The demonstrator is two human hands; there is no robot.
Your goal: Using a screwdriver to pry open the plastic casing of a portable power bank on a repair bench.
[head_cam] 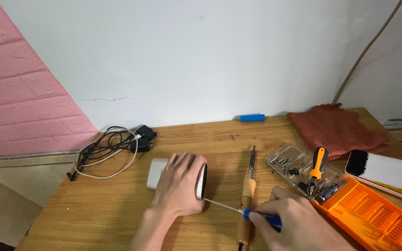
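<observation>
**A:** While the left hand (178, 186) is wrapped over that white cylinder device (157, 173), lying on its side on the worktop (98, 209), which way does the driver come in?

**B:** From the right, low and slightly downhill-to-uphill. Right hand (294, 221) is curled shut round the blue-handled screwdriver (261, 217), shaft pointing left and a bit up, tip right at the dark end face of the device, approx where the left hand's fingers end. Device's long axis runs left-right, so driver is roughly in line w/ it.

**A:** So left hand's closer to the device?

**B:** Yep, it's on it, palm down, fingers clamped over the top. Right hand is near but apart, only the shaft bridges the gap.

**A:** Anything in the way?

**B:** Soldering iron (247, 195) w/ wooden handle lies just under/behind the driver shaft, long axis running front-to-back, so they cross. Orange bit case (373, 214) sits right beside the right hand, clear parts tray (298, 167) w/ an orange-black driver (318, 167) on it behind that. Tangle of cables (108, 148) is off to the left, well apart. Red cloth (336, 128) and a small blue thing (251, 117) at the back edge.

**A:** Room to move?

**B:** Bare wood front-left of the device; right side's crowded. Near worktop edge is close to both wrists.
</observation>
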